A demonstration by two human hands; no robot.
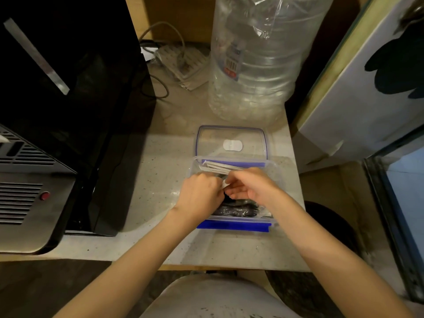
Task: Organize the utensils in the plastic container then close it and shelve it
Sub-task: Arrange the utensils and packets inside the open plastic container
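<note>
A clear plastic container [276,171] with blue clips stands open on the counter, a little right of centre. Its clear, blue-rimmed lid [231,140] lies flat just behind it. Inside are black plastic utensils in wrappers [238,211] at the near side and white paper packets [218,167] at the far side. Both hands are inside the container, close together. My left hand [200,193] has its fingers curled down into the contents. My right hand [251,187] pinches a small white packet [226,185] between thumb and fingers. What the left hand grips is hidden.
A large clear water bottle [259,65] stands behind the lid. A black appliance [75,111] fills the left side, with a power strip and cables [181,63] behind it. A white panel [367,88] leans at the right. The counter's front edge [206,265] is near me.
</note>
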